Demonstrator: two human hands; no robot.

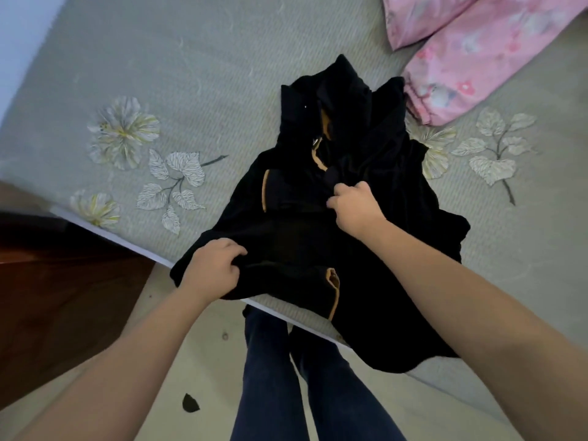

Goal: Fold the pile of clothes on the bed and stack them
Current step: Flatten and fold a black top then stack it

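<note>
The black clothes (334, 218) lie in a rumpled heap at the bed's (159, 74) near edge, partly hanging over it, with tan trim showing. The left hand (210, 268) has its fingers curled into the cloth at the heap's near left corner; the right hand (356, 208) pinches a fold at the middle, beyond and to the right of the left grip. Nothing looks folded or stacked yet, so I judge the work barely begun. Beyond the right hand's grip, pink bedding (477, 52) touches the heap's far right corner and may crowd the spreading room.
</note>
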